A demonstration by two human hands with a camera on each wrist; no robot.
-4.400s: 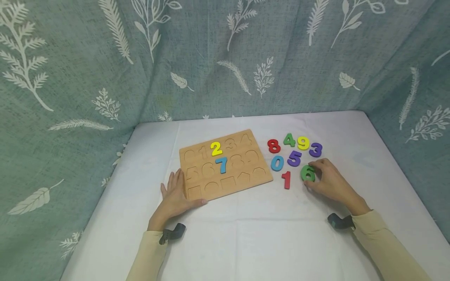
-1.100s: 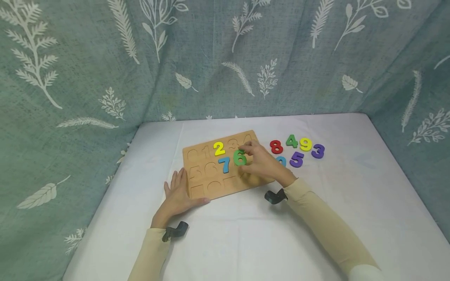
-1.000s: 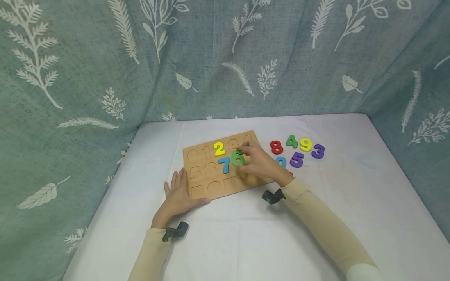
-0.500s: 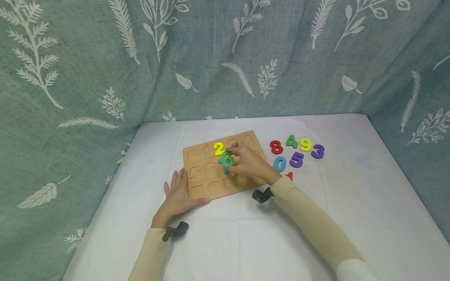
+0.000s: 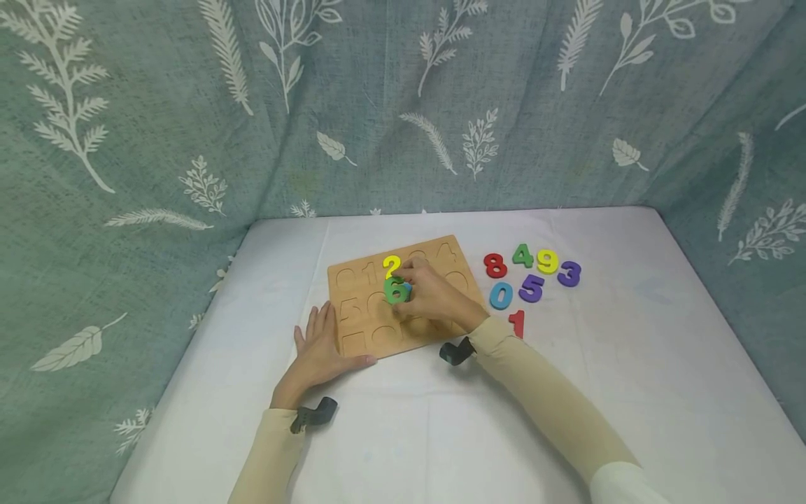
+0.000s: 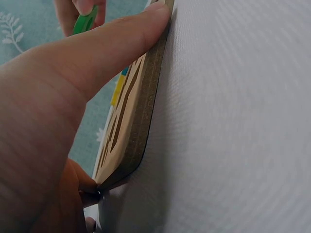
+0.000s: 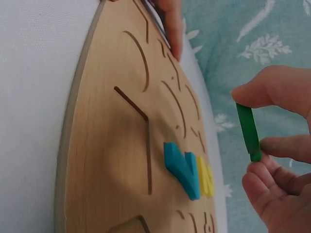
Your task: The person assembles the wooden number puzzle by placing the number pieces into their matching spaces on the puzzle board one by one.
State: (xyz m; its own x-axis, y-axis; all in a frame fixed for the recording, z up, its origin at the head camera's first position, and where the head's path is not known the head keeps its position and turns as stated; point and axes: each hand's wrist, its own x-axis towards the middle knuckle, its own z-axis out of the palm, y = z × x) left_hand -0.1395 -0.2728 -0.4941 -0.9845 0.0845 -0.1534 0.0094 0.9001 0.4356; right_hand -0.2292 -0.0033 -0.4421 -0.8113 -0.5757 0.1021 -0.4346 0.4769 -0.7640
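Note:
My right hand (image 5: pixel 434 297) pinches a green number 6 (image 5: pixel 396 290) between thumb and fingers. It holds the 6 above a wooden number puzzle board (image 5: pixel 352 325), clear of its surface in the right wrist view. On the board lie a yellow 2 (image 5: pixel 391 264), partly covered by the fingers, and a blue 7 (image 7: pixel 181 167), mostly hidden in the head view. My left hand (image 5: pixel 317 353) rests at the board's near left corner. Its thumb (image 6: pixel 131 36) lies along the front edge, its spread fingers along the left side.
Right of the board lie loose number pieces: a red 8 (image 5: pixel 495 265), green 4 (image 5: pixel 522 255), yellow 9 (image 5: pixel 547 261), purple 3 (image 5: pixel 569 274), blue 0 (image 5: pixel 501 295), purple 5 (image 5: pixel 532 288) and red 1 (image 5: pixel 517 323). A leaf-patterned curtain (image 5: pixel 365 175) stands behind the white-covered table (image 5: pixel 403 434).
My right hand took the green 6 from among the loose pieces and carried it left over the board, past the 7. The left hand has stayed at the board's corner.

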